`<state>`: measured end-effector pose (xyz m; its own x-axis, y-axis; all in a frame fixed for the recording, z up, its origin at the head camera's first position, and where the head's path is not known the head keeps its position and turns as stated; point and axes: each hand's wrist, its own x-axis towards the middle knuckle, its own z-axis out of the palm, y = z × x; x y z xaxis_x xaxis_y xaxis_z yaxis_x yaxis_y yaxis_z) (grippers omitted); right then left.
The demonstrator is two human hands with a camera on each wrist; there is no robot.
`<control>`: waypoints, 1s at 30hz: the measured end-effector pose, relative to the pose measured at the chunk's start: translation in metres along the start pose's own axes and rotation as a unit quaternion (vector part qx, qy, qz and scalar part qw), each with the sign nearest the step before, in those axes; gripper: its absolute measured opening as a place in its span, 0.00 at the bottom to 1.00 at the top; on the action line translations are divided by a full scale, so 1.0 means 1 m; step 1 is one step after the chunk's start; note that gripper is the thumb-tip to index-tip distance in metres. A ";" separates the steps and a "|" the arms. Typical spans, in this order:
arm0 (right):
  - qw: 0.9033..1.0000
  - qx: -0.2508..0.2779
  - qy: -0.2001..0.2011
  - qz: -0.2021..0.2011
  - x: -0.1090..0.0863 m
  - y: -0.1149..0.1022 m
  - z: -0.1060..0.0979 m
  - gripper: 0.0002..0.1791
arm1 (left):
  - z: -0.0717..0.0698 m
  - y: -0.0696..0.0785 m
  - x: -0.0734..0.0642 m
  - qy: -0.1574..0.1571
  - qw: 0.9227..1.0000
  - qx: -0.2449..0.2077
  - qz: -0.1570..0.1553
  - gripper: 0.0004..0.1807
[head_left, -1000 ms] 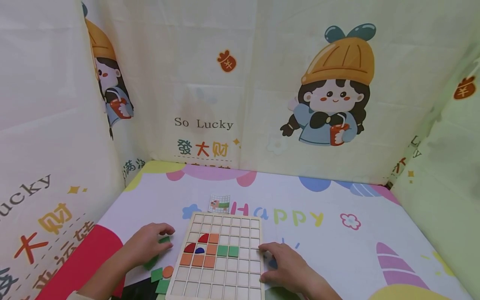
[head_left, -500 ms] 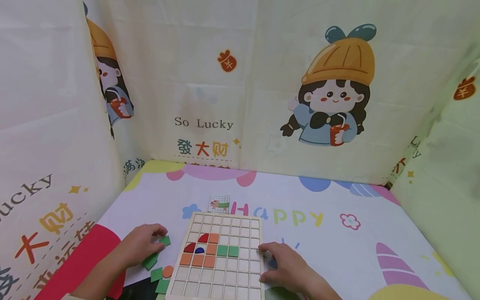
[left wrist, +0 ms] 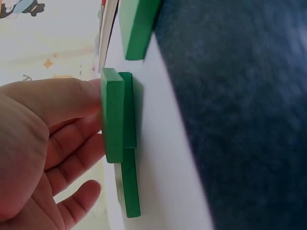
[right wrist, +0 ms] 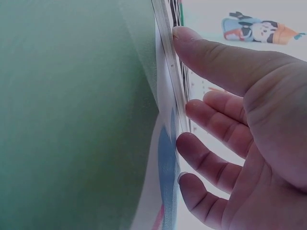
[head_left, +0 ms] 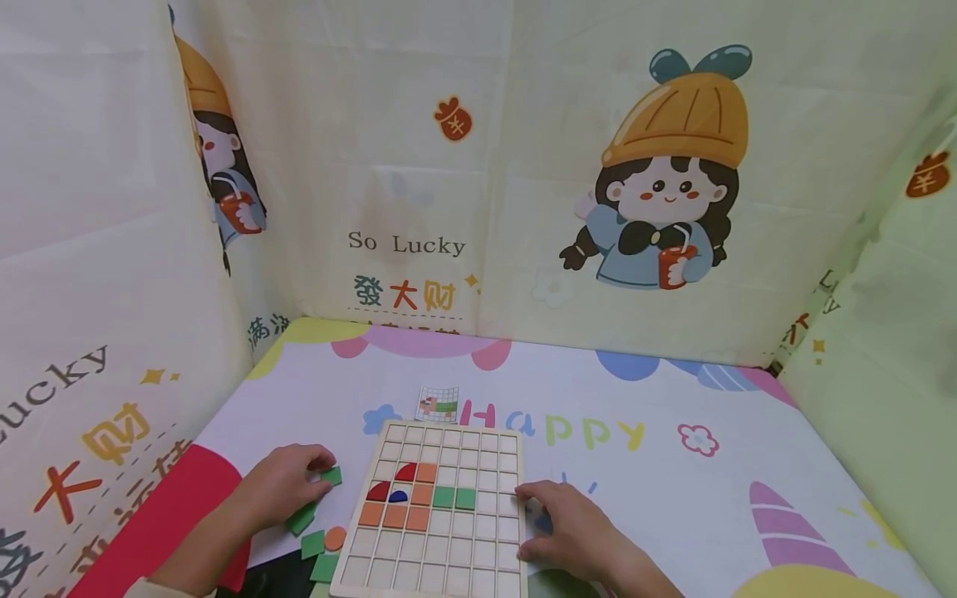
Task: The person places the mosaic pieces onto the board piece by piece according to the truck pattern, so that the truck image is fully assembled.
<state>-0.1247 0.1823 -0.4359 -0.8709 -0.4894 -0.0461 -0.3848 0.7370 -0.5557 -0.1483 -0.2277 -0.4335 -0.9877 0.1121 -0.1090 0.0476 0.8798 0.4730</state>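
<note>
The left hand (head_left: 286,483), its thumb on a loose green tile (left wrist: 113,117), grip unclear, and the right hand (head_left: 564,527), fingers relaxed, flank a part-filled grid board (head_left: 490,552) bearing red, blue and orange pieces (head_left: 417,519) and two green squares (head_left: 444,498), other green tiles (head_left: 312,545) and an orange disc (head_left: 335,538) likewise unplaced at its left.

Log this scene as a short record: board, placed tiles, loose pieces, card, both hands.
board: wooden grid board, flat on the table
placed: two red curved tiles, one blue half-round tile, five orange square tiles, two green square tiles
loose: orange disc and several loose green tiles, left of board
card: picture card, at board's far edge
left_hand: left hand, thumb touching a stacked green tile; grip unclear
right_hand: right hand, touching board's right edge
</note>
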 end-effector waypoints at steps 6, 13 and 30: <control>1.000 -0.002 0.003 -0.004 0.000 -0.001 0.000 0.36 | 0.002 0.006 0.001 0.003 1.000 -0.012 -0.009 0.24; 1.000 -0.002 -0.006 0.008 0.001 -0.001 0.000 0.36 | 0.002 0.018 0.001 0.003 1.000 -0.005 -0.003 0.21; 1.000 0.008 -0.011 0.008 0.000 -0.001 -0.003 0.36 | 0.018 0.063 0.008 -0.018 0.998 -0.008 0.063 0.10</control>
<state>-0.1254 0.1827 -0.4330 -0.8696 -0.4883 -0.0726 -0.3665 0.7370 -0.5679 -0.1509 -0.1629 -0.4203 -0.9681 0.2381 -0.0783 0.1688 0.8502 0.4986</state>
